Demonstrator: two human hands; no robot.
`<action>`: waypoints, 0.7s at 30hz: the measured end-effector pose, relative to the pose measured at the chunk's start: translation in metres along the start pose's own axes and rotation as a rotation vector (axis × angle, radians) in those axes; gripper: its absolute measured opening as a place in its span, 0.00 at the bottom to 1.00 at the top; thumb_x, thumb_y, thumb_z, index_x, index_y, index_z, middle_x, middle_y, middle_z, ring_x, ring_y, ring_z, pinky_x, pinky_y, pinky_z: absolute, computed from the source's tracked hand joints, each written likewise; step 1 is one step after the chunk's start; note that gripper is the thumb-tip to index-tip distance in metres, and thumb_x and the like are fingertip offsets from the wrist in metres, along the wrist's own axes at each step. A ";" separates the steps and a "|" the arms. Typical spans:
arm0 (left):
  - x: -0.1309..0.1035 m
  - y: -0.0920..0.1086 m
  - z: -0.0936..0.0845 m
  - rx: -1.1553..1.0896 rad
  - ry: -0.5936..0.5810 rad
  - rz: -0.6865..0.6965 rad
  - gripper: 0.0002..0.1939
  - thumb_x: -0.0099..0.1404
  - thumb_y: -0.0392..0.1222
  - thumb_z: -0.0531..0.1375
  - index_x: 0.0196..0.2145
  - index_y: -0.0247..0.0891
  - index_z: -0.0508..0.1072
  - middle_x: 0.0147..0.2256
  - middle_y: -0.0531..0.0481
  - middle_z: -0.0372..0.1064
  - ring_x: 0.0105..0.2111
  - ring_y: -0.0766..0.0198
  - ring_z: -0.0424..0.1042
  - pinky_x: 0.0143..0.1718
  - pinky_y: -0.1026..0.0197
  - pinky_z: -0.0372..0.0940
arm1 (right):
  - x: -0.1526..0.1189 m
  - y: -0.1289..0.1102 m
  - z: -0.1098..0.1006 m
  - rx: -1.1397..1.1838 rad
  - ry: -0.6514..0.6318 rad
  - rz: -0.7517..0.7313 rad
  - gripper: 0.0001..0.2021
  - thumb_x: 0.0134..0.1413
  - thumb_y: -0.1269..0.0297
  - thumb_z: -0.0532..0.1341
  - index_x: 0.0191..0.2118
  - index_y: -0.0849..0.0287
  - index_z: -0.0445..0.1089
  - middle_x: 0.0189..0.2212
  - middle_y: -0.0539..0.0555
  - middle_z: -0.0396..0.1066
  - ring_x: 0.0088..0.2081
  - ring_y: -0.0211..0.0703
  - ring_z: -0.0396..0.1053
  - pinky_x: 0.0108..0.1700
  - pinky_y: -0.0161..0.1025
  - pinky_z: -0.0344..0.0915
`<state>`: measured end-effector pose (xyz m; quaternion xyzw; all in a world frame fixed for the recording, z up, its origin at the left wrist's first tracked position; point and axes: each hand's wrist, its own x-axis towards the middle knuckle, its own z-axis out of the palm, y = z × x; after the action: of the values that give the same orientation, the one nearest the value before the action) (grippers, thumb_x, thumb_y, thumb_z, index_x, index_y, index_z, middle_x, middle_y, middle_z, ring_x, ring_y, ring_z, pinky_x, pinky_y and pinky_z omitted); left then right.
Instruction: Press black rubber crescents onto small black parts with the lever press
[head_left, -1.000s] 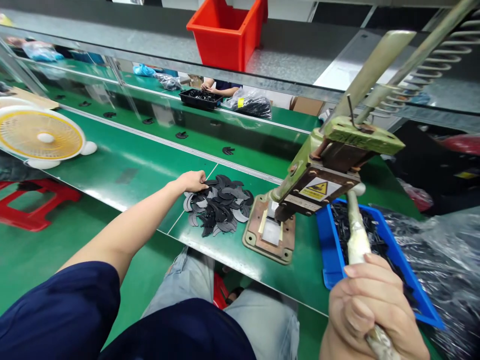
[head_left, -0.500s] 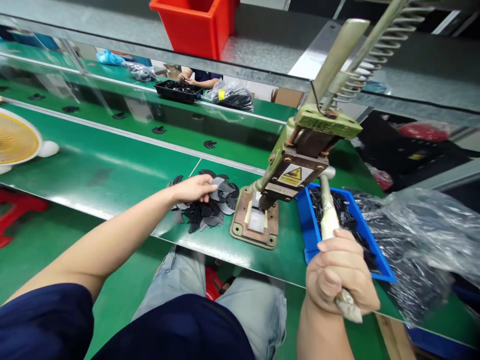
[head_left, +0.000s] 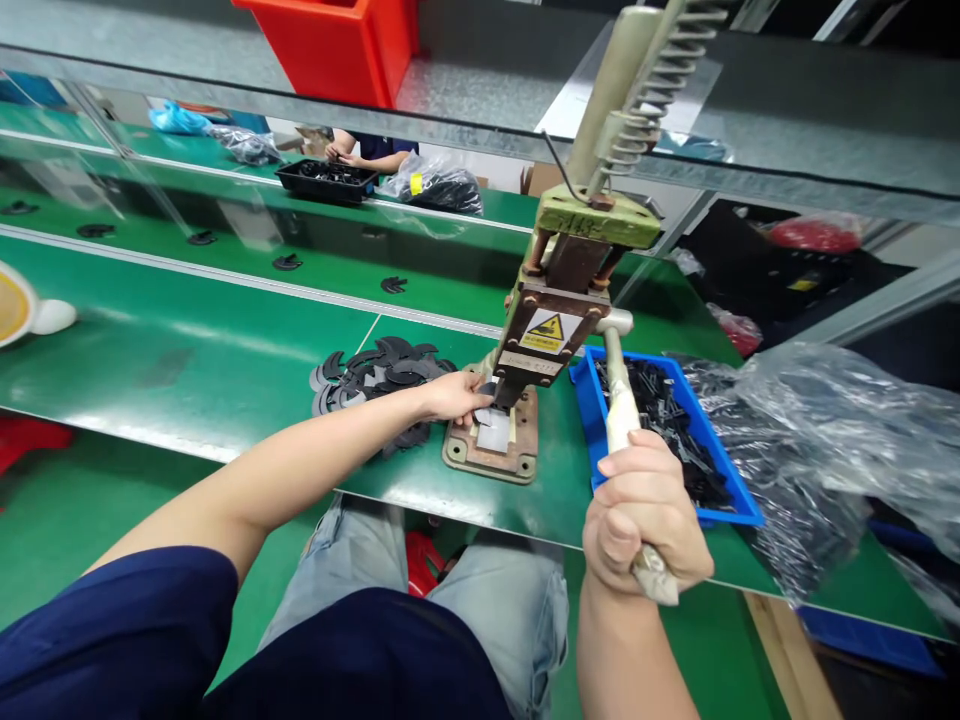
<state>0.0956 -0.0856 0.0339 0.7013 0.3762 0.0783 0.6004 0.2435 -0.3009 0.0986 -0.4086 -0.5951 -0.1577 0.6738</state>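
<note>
Pinching a curved piece (head_left: 487, 389) between thumb and fingertips, the left hand (head_left: 452, 397) is at the base of the press (head_left: 544, 330). The press head overhangs it, and I can't make out whether the piece touches the base. The right hand (head_left: 649, 510) is closed all the way round the lever (head_left: 621, 410), whose wrapped tip pokes out below the fist. Cut off are the fan (head_left: 15, 305) at nine o'clock and the red bin (head_left: 330, 50) at eleven (the co-worker (head_left: 375, 155) beyond shows only in part). I count one press; one pile (head_left: 375, 375) of curved pieces at its nine o'clock, too overlapped to number; one blue bin (head_left: 589, 410) at its four o'clock, its small black parts equally uncountable; five dark shapes (head_left: 286, 262) along the belt (head_left: 337, 273), running from eleven to ten; one black tray (head_left: 322, 193).
</note>
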 end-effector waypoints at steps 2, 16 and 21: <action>0.003 0.002 0.002 0.016 0.019 -0.014 0.10 0.67 0.43 0.66 0.41 0.36 0.72 0.18 0.58 0.67 0.15 0.69 0.67 0.18 0.68 0.60 | -0.001 -0.001 0.000 -0.012 0.000 0.017 0.18 0.62 0.58 0.61 0.21 0.54 0.61 0.20 0.45 0.66 0.30 0.41 0.72 0.52 0.62 0.74; -0.014 0.008 0.009 0.196 0.034 0.091 0.09 0.69 0.43 0.62 0.44 0.37 0.73 0.24 0.54 0.72 0.22 0.64 0.72 0.26 0.66 0.65 | 0.001 0.004 -0.002 0.038 -0.008 -0.030 0.16 0.59 0.63 0.64 0.21 0.57 0.65 0.22 0.47 0.69 0.32 0.42 0.75 0.52 0.60 0.73; -0.044 -0.015 -0.036 0.165 0.142 0.365 0.10 0.67 0.41 0.63 0.45 0.36 0.76 0.38 0.49 0.76 0.34 0.66 0.73 0.38 0.65 0.69 | 0.004 0.008 0.002 0.039 0.053 -0.057 0.17 0.57 0.62 0.64 0.19 0.55 0.64 0.20 0.47 0.68 0.29 0.44 0.73 0.48 0.60 0.73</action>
<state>0.0377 -0.0845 0.0455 0.7973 0.2893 0.2040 0.4889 0.2487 -0.2935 0.0991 -0.3740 -0.5913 -0.1759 0.6925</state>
